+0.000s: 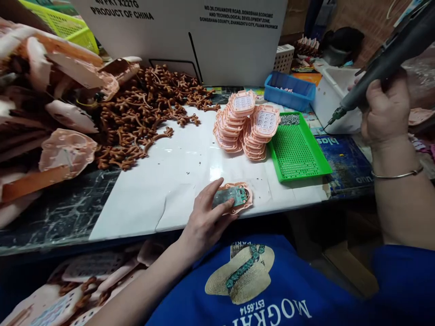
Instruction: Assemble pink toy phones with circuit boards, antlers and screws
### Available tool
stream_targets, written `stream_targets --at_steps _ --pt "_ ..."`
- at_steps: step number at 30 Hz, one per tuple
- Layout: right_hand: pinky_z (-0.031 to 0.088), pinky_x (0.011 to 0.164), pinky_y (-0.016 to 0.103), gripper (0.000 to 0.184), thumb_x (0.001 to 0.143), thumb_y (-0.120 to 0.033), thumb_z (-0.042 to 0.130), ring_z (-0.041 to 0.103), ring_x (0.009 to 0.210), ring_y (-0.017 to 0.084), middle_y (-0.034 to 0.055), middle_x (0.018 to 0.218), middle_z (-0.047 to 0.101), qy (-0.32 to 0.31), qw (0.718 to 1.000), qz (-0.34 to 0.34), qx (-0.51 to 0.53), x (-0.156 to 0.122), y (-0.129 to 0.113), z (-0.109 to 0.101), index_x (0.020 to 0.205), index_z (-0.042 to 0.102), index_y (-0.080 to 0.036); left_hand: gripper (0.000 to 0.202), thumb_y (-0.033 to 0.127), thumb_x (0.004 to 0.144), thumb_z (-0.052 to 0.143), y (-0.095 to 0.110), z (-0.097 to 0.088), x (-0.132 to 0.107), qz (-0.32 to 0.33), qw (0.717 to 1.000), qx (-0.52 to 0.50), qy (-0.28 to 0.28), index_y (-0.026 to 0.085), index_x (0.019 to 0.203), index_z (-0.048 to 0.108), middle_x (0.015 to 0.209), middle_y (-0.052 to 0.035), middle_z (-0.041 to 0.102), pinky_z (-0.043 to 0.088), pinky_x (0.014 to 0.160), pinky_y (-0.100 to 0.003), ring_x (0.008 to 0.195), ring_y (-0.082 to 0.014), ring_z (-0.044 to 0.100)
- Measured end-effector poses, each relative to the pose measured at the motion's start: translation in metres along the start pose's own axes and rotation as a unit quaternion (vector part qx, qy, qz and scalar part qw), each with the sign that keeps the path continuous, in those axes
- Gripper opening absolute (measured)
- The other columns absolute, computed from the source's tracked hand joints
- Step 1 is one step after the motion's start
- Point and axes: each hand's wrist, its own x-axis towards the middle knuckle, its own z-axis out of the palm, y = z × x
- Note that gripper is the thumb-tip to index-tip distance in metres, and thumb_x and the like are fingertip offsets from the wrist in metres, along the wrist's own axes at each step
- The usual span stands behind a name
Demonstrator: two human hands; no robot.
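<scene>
Wrapped round the driver (pixel 380 68), the right hand (pixel 385 106) grips it raised at the right, bit angled down and well apart from the case (pixel 250 199). The left hand (pixel 207 217) clasps that case flat on the near part of the table (pixel 142 190), its digits reaching across it and one fingertip pressing the board (pixel 242 194).

Largest behind the work is the carton (pixel 234 50), with writing on its side. At the left, pink shells (pixel 68 151) are heaped high, next to a broad pile of brown parts (pixel 149 104); both lie loose and none is joined to the case in hand. The green tray (pixel 326 170) sits to the right, and the blue bin (pixel 288 98) behind it holds a few small pink pieces.

Between pile and tray, pink panels (pixel 234 122) rise in two leaning stacks. The top one of each shows a pale grid and no board, so these look to be at an earlier stage than the case, where the board is already laid in. Whether it is fastened cannot be told; the raised bit suggests that some fixing may be left. Smallest are the silver bits (pixel 289 119), probably screws, gathered at the tray's far end.
</scene>
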Motion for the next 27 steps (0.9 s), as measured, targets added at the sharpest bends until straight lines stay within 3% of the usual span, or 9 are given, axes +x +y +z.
stream_targets --at_steps 3,5,7,9,12,16,22,27 --pt "0.054 0.085 0.04 0.033 0.093 -0.048 0.06 0.063 0.102 0.022 0.0071 0.125 0.057 0.11 0.992 0.023 0.057 -0.01 -0.014 0.013 0.12 0.05 -0.032 0.023 0.019 0.088 0.071 0.011 0.011 0.017 0.021 1.0 0.012 -0.01 0.018 0.11 0.063 0.15 -0.0196 0.049 0.053 0.102 -0.054 0.139 -0.0345 0.048" --pt "0.054 0.081 0.037 0.036 0.092 -0.041 0.064 0.061 0.089 0.019 0.0058 0.114 0.06 0.078 0.993 0.032 0.084 -0.019 -0.03 0.027 0.124 0.05 -0.032 0.02 0.021 0.089 0.069 0.017 0.016 0.027 0.043 0.998 0.042 -0.029 0.018 0.108 0.064 0.144 -0.0175 0.057 0.052 0.103 -0.054 0.137 -0.0347 0.049" --pt "0.052 0.073 0.036 0.042 0.09 -0.035 0.063 0.056 0.074 0.018 0.0031 0.092 0.06 0.053 0.989 0.057 0.125 -0.027 -0.047 0.044 0.13 0.048 -0.031 0.017 0.021 0.089 0.068 0.021 0.017 0.035 0.069 0.994 0.073 -0.046 0.018 0.106 0.064 0.138 -0.0143 0.064 0.049 0.103 -0.053 0.134 -0.0346 0.052" --pt "0.051 0.065 0.037 0.038 0.089 -0.037 0.061 0.052 0.064 0.018 -0.0001 0.075 0.054 0.07 0.986 0.06 0.141 -0.034 -0.06 0.062 0.124 0.048 -0.028 0.015 0.021 0.09 0.066 0.023 0.015 0.039 0.088 0.991 0.083 -0.062 0.019 0.104 0.065 0.134 -0.0117 0.067 0.047 0.103 -0.051 0.129 -0.0332 0.056" --pt "0.055 0.064 0.04 0.035 0.094 -0.049 0.052 0.055 0.061 0.019 -0.0001 0.074 0.054 0.075 0.987 0.097 0.106 -0.04 -0.069 0.086 0.121 0.043 -0.029 0.012 0.024 0.093 0.064 0.023 0.012 0.042 0.105 0.989 0.069 -0.08 0.017 0.102 0.065 0.131 -0.0116 0.069 0.048 0.1 -0.048 0.121 -0.0315 0.061" --pt "0.056 0.064 0.042 0.034 0.095 -0.055 0.05 0.054 0.058 0.02 -0.0013 0.07 0.052 0.089 0.984 0.105 0.113 -0.043 -0.067 0.107 0.117 0.041 -0.031 0.008 0.011 0.092 0.059 0.02 0.013 0.042 0.107 0.991 0.038 -0.072 0.015 0.097 0.064 0.126 -0.0127 0.071 0.052 0.094 -0.043 0.117 -0.0283 0.062" --pt "0.053 0.059 0.043 0.042 0.095 -0.067 0.041 0.054 0.056 0.021 -0.0033 0.065 0.047 0.108 0.986 0.106 0.064 -0.044 -0.054 0.121 0.118 0.036 -0.032 0.011 0.008 0.092 0.057 0.018 0.017 0.041 0.1 0.992 0.02 -0.068 0.017 0.093 0.063 0.125 -0.0109 0.072 0.054 0.092 -0.042 0.115 -0.0264 0.063" --pt "0.053 0.058 0.042 0.04 0.097 -0.065 0.034 0.06 0.056 0.022 -0.0034 0.066 0.047 0.121 0.989 0.08 0.031 -0.046 -0.046 0.125 0.122 0.035 -0.033 0.011 0.009 0.093 0.056 0.017 0.018 0.039 0.094 0.993 0.022 -0.073 0.017 0.095 0.063 0.129 -0.01 0.07 0.054 0.092 -0.042 0.117 -0.0265 0.063"
